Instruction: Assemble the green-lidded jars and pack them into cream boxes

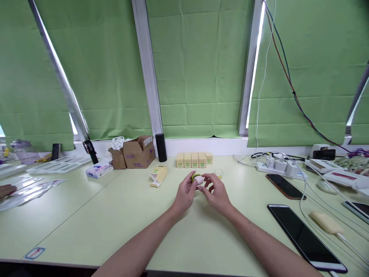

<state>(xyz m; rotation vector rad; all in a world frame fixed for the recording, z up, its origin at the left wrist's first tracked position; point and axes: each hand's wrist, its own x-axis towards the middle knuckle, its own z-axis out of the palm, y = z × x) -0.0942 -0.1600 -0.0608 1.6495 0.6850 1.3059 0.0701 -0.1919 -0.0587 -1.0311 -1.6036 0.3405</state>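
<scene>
A small rounded thing [198, 180], white with a yellow-green and dark band on its left side, is held up over the middle of the table. My left hand [186, 193] pinches it by the banded side. From the other side my right hand [216, 193] curls in, its index finger and thumb at the white part. Just behind my right hand lies a small clear container [219, 173] with something yellow in it. To the left, an opened small cream carton [158, 176] rests on its side. Several closed cartons [191, 160] of that kind stand in a row behind.
A brown cardboard box [140, 154], a black cylinder [161, 147] and a tissue pack [99, 169] sit back left. On the right are a tablet [307, 236], a phone [285, 186], a power strip [281, 169] and loose cables. Another person's hand [7, 190] shows far left.
</scene>
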